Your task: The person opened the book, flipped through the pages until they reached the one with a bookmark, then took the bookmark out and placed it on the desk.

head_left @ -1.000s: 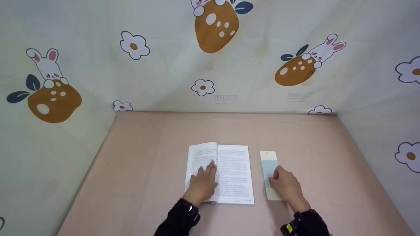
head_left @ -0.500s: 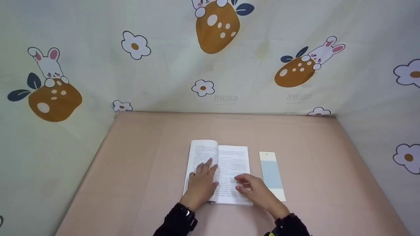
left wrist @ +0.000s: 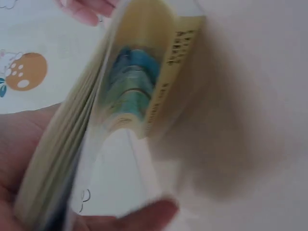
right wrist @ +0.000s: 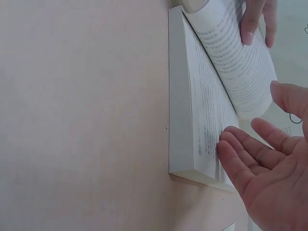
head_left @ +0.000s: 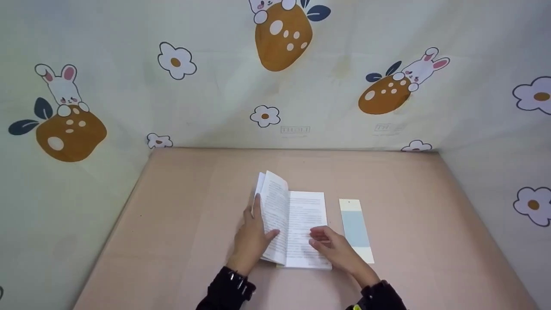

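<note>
An open book (head_left: 306, 211) lies on the table, its left part raised and slanting upward. My left hand (head_left: 249, 241) grips that raised part, thumb on the printed page and fingers around the outer edge. In the left wrist view, the cover (left wrist: 132, 86) shows a blue-green picture and bends away from the page block. Above the right page is my right hand (head_left: 335, 247), fingers relaxed and gently bent, holding nothing. In the right wrist view, its fingertips are close to the page; whether they touch it I cannot tell.
Right of the book, a bookmark (head_left: 355, 228) in pale cream and light blue lies flat, its lower end near my right hand. The pinkish tabletop (head_left: 193, 206) ends at a patterned cloth wall (head_left: 215, 99) at the back and sides.
My right hand has left the bookmark and moved left over the book. My left hand has gone from lying on the left page to gripping its edge, lifting that part.
</note>
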The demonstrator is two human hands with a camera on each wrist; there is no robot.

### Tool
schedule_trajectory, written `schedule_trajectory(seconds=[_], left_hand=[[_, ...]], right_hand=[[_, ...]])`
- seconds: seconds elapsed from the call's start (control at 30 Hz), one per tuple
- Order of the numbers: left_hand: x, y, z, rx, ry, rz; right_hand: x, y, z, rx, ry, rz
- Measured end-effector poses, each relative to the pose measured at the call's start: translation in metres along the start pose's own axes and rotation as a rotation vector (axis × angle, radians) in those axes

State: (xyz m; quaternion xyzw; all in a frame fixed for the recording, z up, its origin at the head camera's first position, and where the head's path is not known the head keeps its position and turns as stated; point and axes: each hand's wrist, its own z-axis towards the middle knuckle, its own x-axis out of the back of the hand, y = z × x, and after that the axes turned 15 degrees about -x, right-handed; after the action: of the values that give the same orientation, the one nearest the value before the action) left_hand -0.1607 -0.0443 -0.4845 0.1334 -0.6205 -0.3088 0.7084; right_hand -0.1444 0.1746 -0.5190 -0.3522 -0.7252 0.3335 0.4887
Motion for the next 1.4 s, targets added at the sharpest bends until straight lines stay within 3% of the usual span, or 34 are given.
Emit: schedule_trajectory(seconds=[0.2,0.37,0.43,0.67,0.77,0.87,0.97,1.2,1.4], left_hand=[[0.006,0.024,-0.002,-0.124,0.003,-0.197],[0.0,0.045,-0.008,-0.195,-0.151,-0.327],[-0.004,0.051,-0.01,-0.21,-0.219,-0.329],[-0.029,0.064,-0.016,-0.247,-0.338,-0.156],[-0.039,0.065,-0.02,-0.272,-0.361,-0.068],[-0.047,0.063,-0.023,-0.297,-0.401,0.018],[-0.052,0.059,-0.025,-0.329,-0.44,0.092],[-0.054,0.048,-0.025,-0.431,-0.434,0.253],[-0.049,0.044,-0.024,-0.493,-0.452,0.372]], right_hand=[[0.0,0.001,0.0,-0.018,0.028,0.042],[0.003,0.0,0.001,-0.042,-0.018,0.163],[0.004,-0.001,0.001,-0.059,-0.034,0.204],[0.007,-0.001,-0.001,-0.134,-0.007,0.247],[0.006,0.001,-0.002,-0.176,0.074,0.236],[0.005,0.005,-0.001,-0.168,0.178,0.198],[0.002,0.008,0.0,-0.135,0.249,0.133],[-0.007,0.004,0.0,-0.096,0.301,-0.114],[-0.011,-0.001,-0.001,-0.147,0.315,-0.249]])
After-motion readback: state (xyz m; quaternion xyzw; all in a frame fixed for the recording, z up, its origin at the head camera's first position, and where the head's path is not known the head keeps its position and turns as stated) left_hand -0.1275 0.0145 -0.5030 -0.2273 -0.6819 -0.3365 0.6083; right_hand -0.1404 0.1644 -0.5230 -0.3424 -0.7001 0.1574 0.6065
